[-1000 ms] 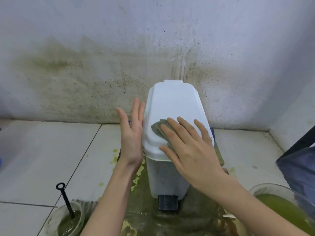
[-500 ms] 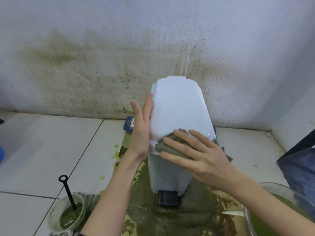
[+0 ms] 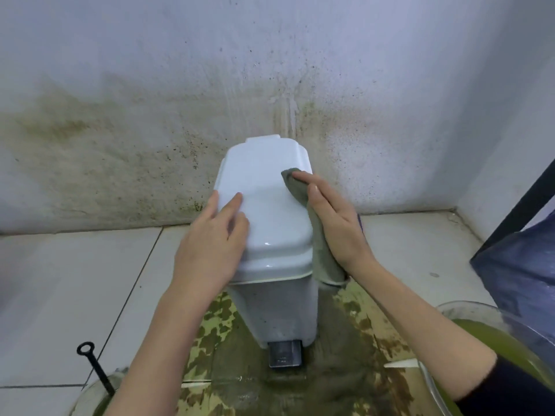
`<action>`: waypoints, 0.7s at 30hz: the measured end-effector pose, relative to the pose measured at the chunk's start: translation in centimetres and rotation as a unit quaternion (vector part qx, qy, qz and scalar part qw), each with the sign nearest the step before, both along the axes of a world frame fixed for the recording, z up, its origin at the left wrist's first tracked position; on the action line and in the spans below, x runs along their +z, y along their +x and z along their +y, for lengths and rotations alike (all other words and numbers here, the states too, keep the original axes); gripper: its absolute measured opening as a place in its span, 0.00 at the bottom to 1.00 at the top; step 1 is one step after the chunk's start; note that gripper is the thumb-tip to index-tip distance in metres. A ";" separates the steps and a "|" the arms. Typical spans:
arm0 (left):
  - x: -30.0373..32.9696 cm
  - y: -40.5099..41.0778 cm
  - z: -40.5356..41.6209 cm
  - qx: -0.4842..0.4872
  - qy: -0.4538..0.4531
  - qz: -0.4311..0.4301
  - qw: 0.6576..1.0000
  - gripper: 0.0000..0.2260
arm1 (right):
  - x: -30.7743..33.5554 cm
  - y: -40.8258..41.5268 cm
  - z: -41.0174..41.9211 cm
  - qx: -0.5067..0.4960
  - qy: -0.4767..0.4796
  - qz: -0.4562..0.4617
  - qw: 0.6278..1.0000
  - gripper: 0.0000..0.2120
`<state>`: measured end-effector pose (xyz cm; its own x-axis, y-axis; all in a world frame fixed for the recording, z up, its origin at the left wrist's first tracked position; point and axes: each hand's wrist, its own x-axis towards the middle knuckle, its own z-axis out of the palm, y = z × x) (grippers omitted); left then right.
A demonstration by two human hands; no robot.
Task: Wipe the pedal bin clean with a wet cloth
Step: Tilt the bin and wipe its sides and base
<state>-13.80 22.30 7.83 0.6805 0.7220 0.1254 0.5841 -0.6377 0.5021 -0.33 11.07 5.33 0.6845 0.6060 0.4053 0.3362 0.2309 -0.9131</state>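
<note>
Bare forearms, dark sleeve (image 3: 510, 388) at right elbow

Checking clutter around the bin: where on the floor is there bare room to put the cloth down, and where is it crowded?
Bare white tiles lie left of the pedal bin, and another patch lies right of it, toward the corner. The front is crowded: a stained mat, a bowl of green liquid at right, and a container with a black stick at left.

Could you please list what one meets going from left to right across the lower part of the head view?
Small container with a black stirrer → left hand → pedal bin → grey-green cloth → right hand → bowl of green liquid → dark blue bag.
</note>
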 end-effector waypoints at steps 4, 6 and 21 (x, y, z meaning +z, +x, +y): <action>2.0 2.2 0.9 0.013 0.087 0.053 0.995 0.17 | -0.5 1.4 3.6 -0.029 -0.016 0.112 0.993 0.16; 3.1 4.2 1.4 -0.031 0.010 0.027 0.999 0.17 | -1.0 1.3 5.0 -0.037 -0.006 0.137 0.990 0.15; 2.4 2.6 5.7 -0.074 -0.073 0.026 0.994 0.23 | -3.9 -9.6 5.3 -0.034 -0.019 0.140 0.989 0.17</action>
<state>-11.20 28.02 10.20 0.7830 0.6220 -0.0110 0.5169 -0.6407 0.5677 -9.94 16.38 1.46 0.8062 0.5662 0.1717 0.0814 0.1813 -0.9801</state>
